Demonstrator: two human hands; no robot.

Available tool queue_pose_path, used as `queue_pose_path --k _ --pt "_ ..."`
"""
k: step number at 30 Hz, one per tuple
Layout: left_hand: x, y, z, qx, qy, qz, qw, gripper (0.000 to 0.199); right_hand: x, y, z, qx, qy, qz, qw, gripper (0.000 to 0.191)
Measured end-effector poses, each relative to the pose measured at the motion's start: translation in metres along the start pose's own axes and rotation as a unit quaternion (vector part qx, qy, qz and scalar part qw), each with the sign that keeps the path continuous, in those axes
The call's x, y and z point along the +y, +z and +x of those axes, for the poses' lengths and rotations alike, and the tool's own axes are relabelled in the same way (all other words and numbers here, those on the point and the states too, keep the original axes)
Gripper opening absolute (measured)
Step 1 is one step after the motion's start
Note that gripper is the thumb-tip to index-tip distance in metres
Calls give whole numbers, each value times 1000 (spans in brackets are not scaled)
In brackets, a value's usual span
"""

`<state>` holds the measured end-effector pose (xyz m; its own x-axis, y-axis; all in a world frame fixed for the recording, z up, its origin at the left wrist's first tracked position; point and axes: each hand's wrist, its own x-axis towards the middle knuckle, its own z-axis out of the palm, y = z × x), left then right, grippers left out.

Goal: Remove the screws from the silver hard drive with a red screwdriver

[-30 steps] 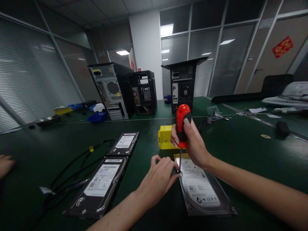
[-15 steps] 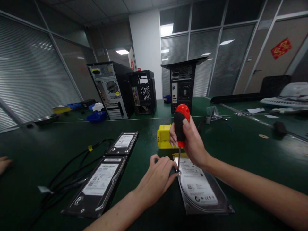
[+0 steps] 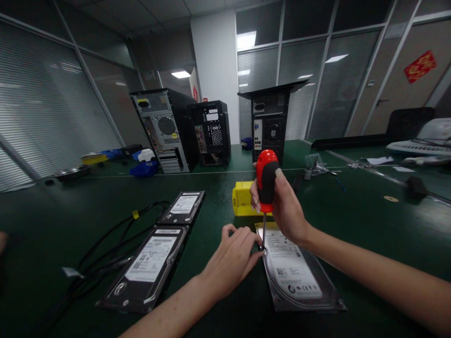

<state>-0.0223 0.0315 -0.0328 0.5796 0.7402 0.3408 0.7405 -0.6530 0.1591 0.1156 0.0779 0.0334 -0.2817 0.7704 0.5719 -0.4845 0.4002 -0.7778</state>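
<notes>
My right hand (image 3: 287, 206) is wrapped round the red and black handle of a screwdriver (image 3: 267, 180), which stands nearly upright. The shaft's tip meets the left edge of a silver hard drive (image 3: 296, 277) with a white label, lying flat on the green table. At that tip, the thumb and index finger of my left hand (image 3: 234, 256) pinch close together; whatever lies between them is too small to make out. Behind the drive stands a yellow plastic bin (image 3: 242, 199), partly covered by my right hand.
Two more hard drives, a near one (image 3: 150, 263) and a far one (image 3: 183, 206), lie left of my hands beside black cables (image 3: 95, 263). Computer cases (image 3: 165, 126) stand at the back. A blue bin (image 3: 143, 168) sits left. Part of another person's hand (image 3: 3, 241) shows at the left edge.
The screwdriver handle has turned in my right hand, its black grip now facing further right. My left hand stays at the tip. The other person's hand has moved mostly out of view.
</notes>
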Motion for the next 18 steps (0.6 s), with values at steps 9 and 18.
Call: queue_pose_path --k 9,18 --pt "0 2 1 -1 -2 -1 1000 11 -1 2 -1 1 -16 -12 1000 20" --pt "1 0 1 -10 -7 -4 1000 11 -1 0 2 12 -23 -4 1000 26"
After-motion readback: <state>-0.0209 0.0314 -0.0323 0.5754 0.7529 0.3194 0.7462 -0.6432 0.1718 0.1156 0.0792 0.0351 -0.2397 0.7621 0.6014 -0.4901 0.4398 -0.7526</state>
